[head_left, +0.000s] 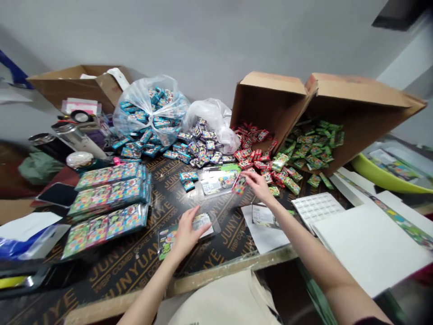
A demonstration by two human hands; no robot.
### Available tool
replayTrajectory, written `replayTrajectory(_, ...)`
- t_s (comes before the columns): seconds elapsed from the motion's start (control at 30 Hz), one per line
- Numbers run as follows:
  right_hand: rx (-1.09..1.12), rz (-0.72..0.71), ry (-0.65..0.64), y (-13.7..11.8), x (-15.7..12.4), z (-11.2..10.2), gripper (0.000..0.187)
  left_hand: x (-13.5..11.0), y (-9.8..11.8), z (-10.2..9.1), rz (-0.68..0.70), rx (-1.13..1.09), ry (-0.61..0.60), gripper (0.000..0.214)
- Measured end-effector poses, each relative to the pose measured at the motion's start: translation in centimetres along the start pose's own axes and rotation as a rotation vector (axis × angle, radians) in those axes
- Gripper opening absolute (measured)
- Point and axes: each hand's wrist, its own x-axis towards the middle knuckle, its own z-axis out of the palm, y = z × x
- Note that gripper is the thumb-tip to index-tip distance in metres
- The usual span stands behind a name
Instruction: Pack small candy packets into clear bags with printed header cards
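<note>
My left hand [187, 232] rests on a clear plastic packet [203, 222] with a green printed card, lying on the dark plywood table [135, 266]; its fingers curl over the packet. My right hand [259, 185] reaches forward and pinches a small red packet [239, 185] near a clear blister tray [218, 180]. Small blue packets [188, 178] lie just left of that tray.
Stacked finished packs [108, 203] lie at left. At the back stand a bag of blue packets [152, 113], a tipped box spilling red packets [253, 144] and another with green packets [311, 149]. White sheets [368, 243] and a yellow-green bowl [375, 174] are at right.
</note>
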Motion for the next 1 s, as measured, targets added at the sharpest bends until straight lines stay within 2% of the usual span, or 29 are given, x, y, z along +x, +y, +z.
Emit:
replayTrajectory(0.07,0.294,0.011,-0.303,-2.3,-1.9,2.0,0.036,0.8,2.0,0.5,-0.15,-0.309,-0.081,0.048)
replayTrajectory(0.1,0.367,0.014,-0.414,-3.3,-2.8,2.9,0.036,1.0,2.9,0.8,-0.227,-0.454,-0.143,0.042)
replayTrajectory(0.13,0.393,0.004,-0.466,-4.3,-3.6,3.6,0.037,1.2,3.6,1.0,-0.296,-0.572,-0.188,0.036)
replayTrajectory(0.2,0.339,-0.068,-0.439,-5.7,-4.9,4.5,0.045,1.3,4.5,1.4,-0.389,-0.717,-0.222,0.029)
replayTrajectory(0.23,0.275,-0.124,-0.406,-6.3,-5.4,4.7,0.055,1.2,4.6,1.4,-0.413,-0.748,-0.213,0.029)
replayTrajectory(0.3,0.132,-0.246,-0.369,-6.9,-6.0,4.8,0.079,1.0,4.5,1.2,-0.426,-0.757,-0.199,0.032)
replayTrajectory(0.37,0.021,-0.344,-0.375,-7.0,-6.3,4.8,0.086,0.6,3.8,0.6,-0.425,-0.749,-0.222,0.036)
replayTrajectory(0.43,-0.051,-0.386,-0.337,-6.5,-6.3,5.0,0.079,0.2,2.8,-0.2,-0.355,-0.621,-0.209,0.04)
replayTrajectory(0.53,-0.15,-0.373,-0.282,-5.0,-6.4,5.6,0.076,-0.5,0.6,-1.5,-0.078,-0.095,-0.13,0.064)
replayTrajectory(0.6,-0.224,-0.364,-0.294,-4.1,-6.6,6.1,0.075,-1.0,-0.8,-2.1,0.087,0.242,-0.155,0.086)
replayTrajectory(0.67,-0.288,-0.361,-0.323,-3.5,-7.0,6.6,0.074,-1.5,-1.8,-2.4,0.155,0.401,-0.218,0.097)
replayTrajectory(0.77,-0.272,-0.349,-0.366,-3.3,-7.5,6.9,0.076,-1.9,-2.3,-2.4,0.174,0.426,-0.217,0.1)
replayTrajectory(0.83,-0.177,-0.341,-0.407,-3.4,-7.6,6.8,0.081,-1.9,-2.2,-2.5,0.185,0.386,-0.201,0.101)
replayTrajectory(0.93,-0.044,-0.367,-0.512,-3.4,-7.5,6.3,0.086,-1.7,-1.8,-2.5,0.229,0.322,-0.248,0.1)
replayTrajectory(1.0,-0.023,-0.374,-0.508,-3.4,-7.5,6.1,0.092,-1.5,-1.7,-2.5,0.24,0.3,-0.256,0.098)
